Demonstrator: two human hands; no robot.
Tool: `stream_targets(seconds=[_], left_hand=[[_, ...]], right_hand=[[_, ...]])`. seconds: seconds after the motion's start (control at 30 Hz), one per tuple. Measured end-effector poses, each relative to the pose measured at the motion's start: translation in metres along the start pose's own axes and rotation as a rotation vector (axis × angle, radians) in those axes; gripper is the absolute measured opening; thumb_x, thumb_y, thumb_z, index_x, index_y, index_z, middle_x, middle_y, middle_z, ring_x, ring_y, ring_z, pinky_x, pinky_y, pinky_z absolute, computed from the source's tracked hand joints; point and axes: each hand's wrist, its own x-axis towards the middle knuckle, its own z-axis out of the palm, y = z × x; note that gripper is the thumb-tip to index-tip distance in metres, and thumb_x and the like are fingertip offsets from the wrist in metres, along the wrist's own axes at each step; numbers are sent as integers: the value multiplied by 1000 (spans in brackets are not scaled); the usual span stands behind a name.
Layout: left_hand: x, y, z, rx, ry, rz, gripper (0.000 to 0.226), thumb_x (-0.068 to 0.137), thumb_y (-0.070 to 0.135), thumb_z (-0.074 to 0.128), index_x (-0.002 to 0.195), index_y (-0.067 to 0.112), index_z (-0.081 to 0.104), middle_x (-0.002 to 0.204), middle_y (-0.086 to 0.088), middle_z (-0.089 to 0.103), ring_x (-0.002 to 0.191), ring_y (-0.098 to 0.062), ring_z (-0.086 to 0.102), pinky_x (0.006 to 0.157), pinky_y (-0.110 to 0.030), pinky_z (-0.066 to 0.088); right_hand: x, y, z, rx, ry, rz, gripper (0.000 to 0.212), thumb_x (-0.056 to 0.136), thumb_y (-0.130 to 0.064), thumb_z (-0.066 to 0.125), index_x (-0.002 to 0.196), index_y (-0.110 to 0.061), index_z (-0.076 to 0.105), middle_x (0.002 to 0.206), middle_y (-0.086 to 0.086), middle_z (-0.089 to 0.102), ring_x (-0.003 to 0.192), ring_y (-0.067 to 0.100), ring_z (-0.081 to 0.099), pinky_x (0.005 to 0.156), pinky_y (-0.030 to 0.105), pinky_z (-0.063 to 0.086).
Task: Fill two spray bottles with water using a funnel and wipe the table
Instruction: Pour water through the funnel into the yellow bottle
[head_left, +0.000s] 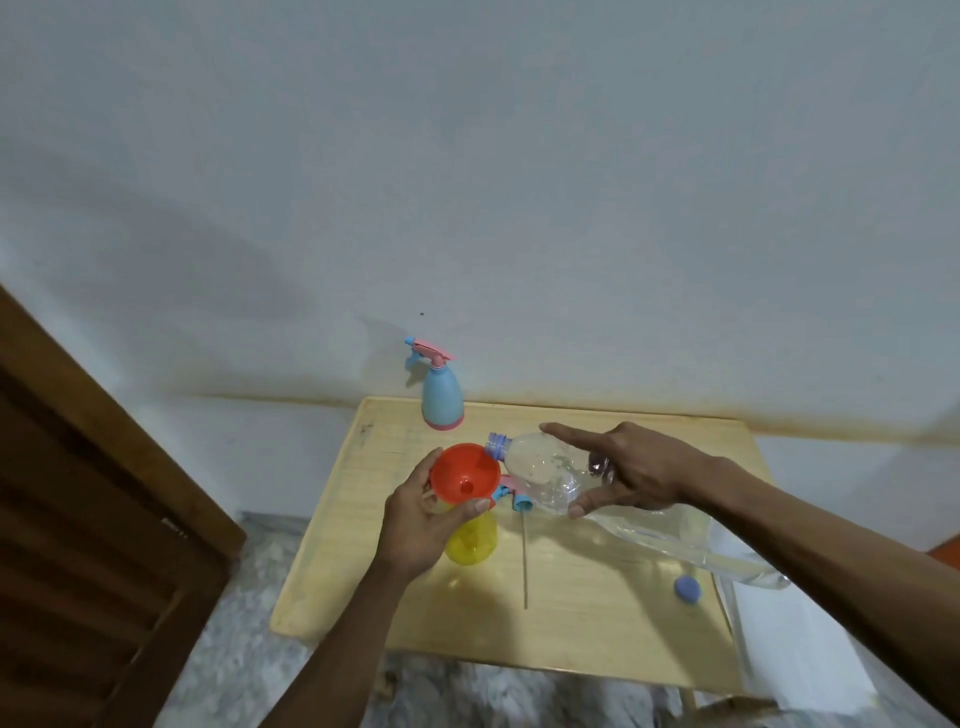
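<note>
Water bottle (545, 473) gripped in the right hand (639, 467) lies tipped, its mouth pointing to 9 o'clock and touching the rim of the orange funnel (465, 473), which the left hand (421, 525) holds on the yellow spray bottle (472, 540) on the bench (597, 597).

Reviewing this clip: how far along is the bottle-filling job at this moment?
Done, apparently: the blue spray bottle stands capped at the table's far edge; its fill level cannot be seen. In hand: left hand steadies the orange funnel on the yellow bottle while right hand tips the clear bottle into it. Left: refit the spray head, wipe.
</note>
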Motion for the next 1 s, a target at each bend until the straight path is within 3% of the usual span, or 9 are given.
stream_targets(seconds=[0.13, 0.27, 0.3, 0.47, 0.63, 0.73, 0.87, 1.0], left_hand=[[0, 0, -2, -3, 0, -5, 108, 56, 47, 93, 149, 24, 43, 130, 7, 62, 119, -13, 63, 98, -33, 55], [0, 3, 0, -12, -9, -17, 94, 66, 27, 92, 147, 21, 44, 120, 15, 62, 106, 5, 62, 78, -6, 51], [0, 4, 0, -12, -10, -17, 93, 68, 25, 91, 147, 20, 43, 119, 16, 60, 106, 2, 62, 76, -4, 50], [0, 4, 0, -9, 2, -17, 95, 68, 26, 91, 149, 21, 42, 116, 17, 59, 115, -10, 62, 77, -5, 48], [0, 6, -1, -16, -7, -8, 91, 69, 23, 91, 147, 21, 44, 109, 30, 57, 101, 9, 59, 74, -3, 48], [0, 6, -1, -15, -9, -5, 90, 68, 25, 91, 145, 25, 45, 110, 31, 56, 105, 1, 62, 79, -6, 50], [1, 4, -2, 4, -7, 20, 68, 68, 23, 91, 117, 47, 51, 105, 27, 63, 95, 12, 65, 79, -9, 53], [0, 6, -2, -10, -20, 25, 76, 68, 25, 91, 129, 37, 49, 108, 24, 64, 96, 15, 63, 79, -9, 52]], right_hand=[[2, 2, 1, -49, -34, 10, 104, 74, -78, 65, 156, -52, 5, 112, 8, 72, 79, 20, 55, 81, 34, 50], [4, 2, 2, -101, -70, -10, 105, 73, -80, 63, 157, -50, 7, 107, 6, 72, 78, 17, 50, 76, 34, 47], [5, 2, 2, -121, -78, -13, 105, 73, -81, 63, 157, -50, 7, 104, 6, 73, 80, 19, 53, 77, 35, 48], [9, 6, 5, -176, -92, -12, 104, 71, -85, 59, 155, -54, 5, 99, 6, 73, 89, 27, 61, 82, 41, 53], [13, 11, 9, -179, -87, -17, 107, 64, -96, 48, 151, -61, -2, 88, 10, 72, 78, 28, 59, 77, 41, 54], [14, 12, 8, -178, -96, -15, 108, 63, -96, 48, 151, -60, -1, 91, 10, 73, 81, 28, 60, 80, 41, 54], [16, 11, 7, -185, -91, -15, 107, 64, -94, 53, 151, -60, 0, 93, 11, 73, 84, 29, 61, 82, 41, 54], [15, 10, 6, -199, -91, -15, 107, 66, -92, 54, 153, -58, 0, 92, 9, 74, 81, 27, 61, 80, 41, 54]])
